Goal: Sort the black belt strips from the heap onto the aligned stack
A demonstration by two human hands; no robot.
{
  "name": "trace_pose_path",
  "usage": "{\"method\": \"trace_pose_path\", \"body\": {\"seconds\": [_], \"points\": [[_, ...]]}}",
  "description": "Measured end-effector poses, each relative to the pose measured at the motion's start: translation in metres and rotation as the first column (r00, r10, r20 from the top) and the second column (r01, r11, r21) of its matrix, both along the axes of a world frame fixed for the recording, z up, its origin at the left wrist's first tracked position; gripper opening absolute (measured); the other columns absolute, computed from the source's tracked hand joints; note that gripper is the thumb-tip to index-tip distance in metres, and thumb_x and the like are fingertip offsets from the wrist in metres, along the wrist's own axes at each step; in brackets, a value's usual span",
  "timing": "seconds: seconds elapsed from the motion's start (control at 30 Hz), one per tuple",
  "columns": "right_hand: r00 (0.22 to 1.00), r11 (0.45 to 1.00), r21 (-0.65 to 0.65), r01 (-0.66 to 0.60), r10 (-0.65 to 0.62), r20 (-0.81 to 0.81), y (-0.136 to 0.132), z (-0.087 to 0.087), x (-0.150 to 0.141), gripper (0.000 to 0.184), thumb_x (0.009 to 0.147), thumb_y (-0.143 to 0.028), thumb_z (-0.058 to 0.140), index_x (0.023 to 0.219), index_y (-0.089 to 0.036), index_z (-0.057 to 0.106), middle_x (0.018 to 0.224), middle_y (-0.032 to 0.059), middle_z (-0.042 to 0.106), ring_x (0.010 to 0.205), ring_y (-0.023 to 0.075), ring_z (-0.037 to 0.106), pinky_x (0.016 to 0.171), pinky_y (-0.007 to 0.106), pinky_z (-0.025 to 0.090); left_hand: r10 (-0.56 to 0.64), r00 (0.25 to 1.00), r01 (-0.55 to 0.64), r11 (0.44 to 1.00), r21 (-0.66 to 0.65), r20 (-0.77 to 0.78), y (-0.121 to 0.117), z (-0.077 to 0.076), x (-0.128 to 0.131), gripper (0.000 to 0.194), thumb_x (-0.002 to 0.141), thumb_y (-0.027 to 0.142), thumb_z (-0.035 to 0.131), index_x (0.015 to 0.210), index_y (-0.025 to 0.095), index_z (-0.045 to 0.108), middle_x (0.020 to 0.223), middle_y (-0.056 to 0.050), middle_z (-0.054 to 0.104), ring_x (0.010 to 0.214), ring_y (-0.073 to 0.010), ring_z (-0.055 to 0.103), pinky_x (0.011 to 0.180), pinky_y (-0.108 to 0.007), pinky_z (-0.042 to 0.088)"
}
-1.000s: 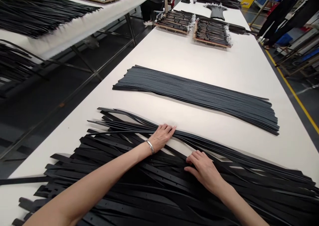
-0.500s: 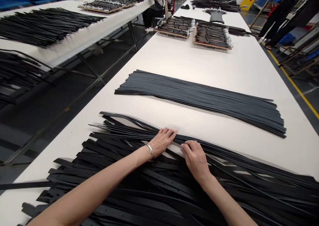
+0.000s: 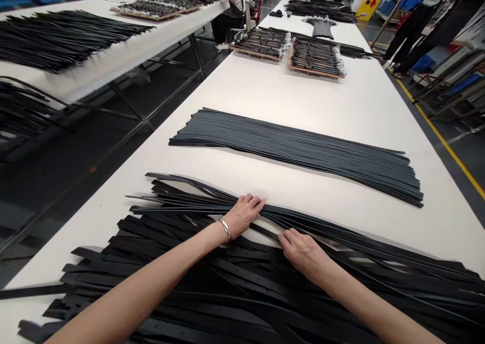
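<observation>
A bunch of long black straps runs across the near part of the table, gathered under my left hand. The fingers of that hand curl over the bunch and press it together. My right hand, a little to the right and nearer to me, pinches a single black strap that lies below the bunch. Its fingertips are closed on the strap's edge. Closer to me spreads a loose, tangled heap of black straps, some with small holes. Both forearms reach over this heap.
Beyond my hands lies a neat flat row of black straps on the white table. Farther back are two boards of strap pieces. Another table stands left, with a seated person; someone stands at right.
My right hand has moved slightly down, flattening, and its fingertips have come onto a single strap. The left hand stays on the bunch. The whole view has shifted a little.
</observation>
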State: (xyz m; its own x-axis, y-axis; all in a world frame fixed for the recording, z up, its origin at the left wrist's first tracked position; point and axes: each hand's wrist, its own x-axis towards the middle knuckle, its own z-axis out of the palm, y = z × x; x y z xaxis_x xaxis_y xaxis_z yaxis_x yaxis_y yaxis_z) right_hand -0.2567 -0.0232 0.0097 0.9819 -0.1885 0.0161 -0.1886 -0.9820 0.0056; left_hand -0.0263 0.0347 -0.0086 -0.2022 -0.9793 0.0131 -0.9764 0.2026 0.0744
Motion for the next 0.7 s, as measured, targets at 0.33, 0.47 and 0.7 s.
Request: {"method": "trace_pose_path", "body": {"seconds": [0.33,0.47,0.7], "points": [[0.870,0.926,0.080,0.370,-0.375,0.320,-0.003,-0.028,0.048,0.029,0.092,-0.026,0.048,0.120,-0.021,0.053,0.117,0.0112,0.055,0.114,0.0255,0.044,0.091,0.040,0.037,-0.082,0.995,0.083,0.996,-0.026,0.053,0.006,-0.001,0.004,0.052,0.091,0.018,0.037,0.142,0.011,0.026,0.126,-0.014,0.047,0.110,-0.0257,0.041,0.098,-0.040,0.034],[0.907,0.933,-0.002,0.360,-0.349,0.237,-0.024,-0.026,0.010,0.054,0.091,-0.030,0.050,0.140,-0.016,0.034,0.134,0.0146,0.045,0.125,0.0279,0.036,0.098,0.044,0.035,-0.090,0.993,0.094,0.994,-0.056,0.071,0.003,-0.009,0.009,0.059,0.086,0.006,0.033,0.144,0.014,0.022,0.123,-0.014,0.049,0.108,-0.0249,0.044,0.096,-0.040,0.036],[0.927,0.916,-0.172,0.362,-0.373,-0.037,-0.085,-0.012,-0.194,0.053,0.087,-0.019,0.047,0.138,-0.014,0.036,0.099,0.0129,0.061,0.090,0.0255,0.056,0.080,0.040,0.045,-0.090,0.994,0.093,0.993,-0.066,0.054,0.002,-0.008,0.008,0.062,0.084,0.004,0.033,0.145,0.013,0.022,0.120,-0.015,0.049,0.106,-0.0254,0.044,0.094,-0.040,0.038]]}}
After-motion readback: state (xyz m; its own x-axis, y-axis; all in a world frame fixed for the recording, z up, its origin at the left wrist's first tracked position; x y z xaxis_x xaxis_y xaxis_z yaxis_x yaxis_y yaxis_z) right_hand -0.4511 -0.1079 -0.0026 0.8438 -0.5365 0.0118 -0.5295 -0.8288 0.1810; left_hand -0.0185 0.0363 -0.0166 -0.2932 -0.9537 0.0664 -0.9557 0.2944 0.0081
